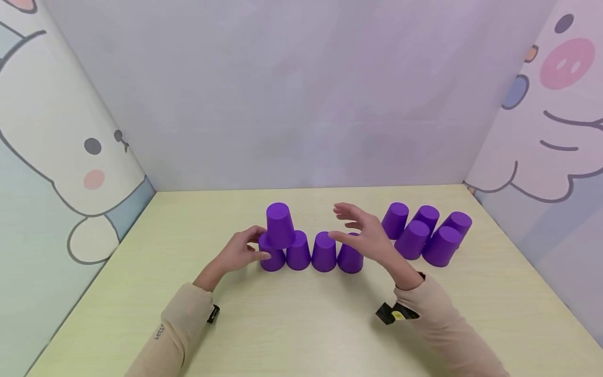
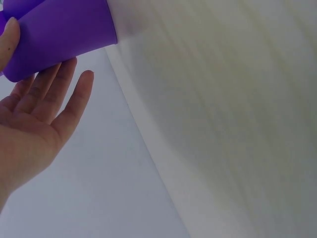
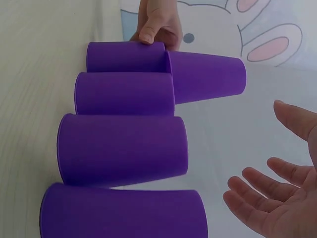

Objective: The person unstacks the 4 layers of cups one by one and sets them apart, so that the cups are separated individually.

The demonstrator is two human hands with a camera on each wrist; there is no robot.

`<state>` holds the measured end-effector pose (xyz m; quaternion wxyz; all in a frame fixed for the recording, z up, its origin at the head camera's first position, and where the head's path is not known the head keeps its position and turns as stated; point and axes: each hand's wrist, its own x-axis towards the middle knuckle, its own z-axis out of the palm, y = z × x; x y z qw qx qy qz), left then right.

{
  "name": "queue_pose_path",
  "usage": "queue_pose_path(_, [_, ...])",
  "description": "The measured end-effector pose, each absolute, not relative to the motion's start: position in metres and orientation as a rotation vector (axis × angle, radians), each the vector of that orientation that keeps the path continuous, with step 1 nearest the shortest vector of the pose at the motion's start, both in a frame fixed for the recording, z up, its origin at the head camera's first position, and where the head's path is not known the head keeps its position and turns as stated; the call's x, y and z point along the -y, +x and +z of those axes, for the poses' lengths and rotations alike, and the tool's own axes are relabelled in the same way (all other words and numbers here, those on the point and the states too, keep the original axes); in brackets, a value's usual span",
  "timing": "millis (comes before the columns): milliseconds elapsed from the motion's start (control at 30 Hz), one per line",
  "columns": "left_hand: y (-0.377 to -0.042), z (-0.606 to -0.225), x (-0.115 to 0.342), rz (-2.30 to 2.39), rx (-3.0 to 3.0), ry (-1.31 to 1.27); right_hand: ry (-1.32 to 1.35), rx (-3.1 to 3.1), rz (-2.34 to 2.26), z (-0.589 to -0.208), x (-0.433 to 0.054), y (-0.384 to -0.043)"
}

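Note:
Several purple cups stand upside down side by side in a row. One more purple cup [image 1: 279, 225] sits upside down on top, bridging the two leftmost cups. My left hand [image 1: 240, 250] holds the leftmost cup [image 1: 273, 260], thumb in front and fingers behind; the left wrist view shows this thumb [image 2: 9, 42] against the purple side. Over the right end of the row hovers my right hand [image 1: 365, 233], fingers spread and holding nothing. It partly hides the rightmost cup [image 1: 350, 260]. In the right wrist view, the right hand [image 3: 282, 198] is apart from the cups.
At the right, several more upside-down purple cups [image 1: 413, 241] stand in a cluster near my right forearm. The light wooden table [image 1: 292, 324] meets a pale wall [image 1: 301, 104] at the back. Side walls with cartoon animals border it left and right.

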<state>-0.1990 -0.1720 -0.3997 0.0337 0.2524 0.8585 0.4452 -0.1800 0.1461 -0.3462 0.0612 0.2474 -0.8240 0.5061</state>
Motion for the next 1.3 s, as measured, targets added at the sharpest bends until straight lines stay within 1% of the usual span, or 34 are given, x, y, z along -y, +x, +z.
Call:
queue_pose_path(467, [-0.198, -0.398, 0.171, 1.369, -2.639, 0.768, 0.865, 2.533, 1.522, -0.338, -0.101, -0.193])
queue_pose_path(833, [-0.200, -0.400, 0.172, 1.372, -2.630, 0.775, 0.923, 2.557, 1.508, -0.341, -0.069, -0.203])
queue_pose_path(1300, [-0.201, -0.400, 0.173, 1.401, -2.600, 0.794, 0.804, 2.511, 1.543, -0.341, -0.039, -0.205])
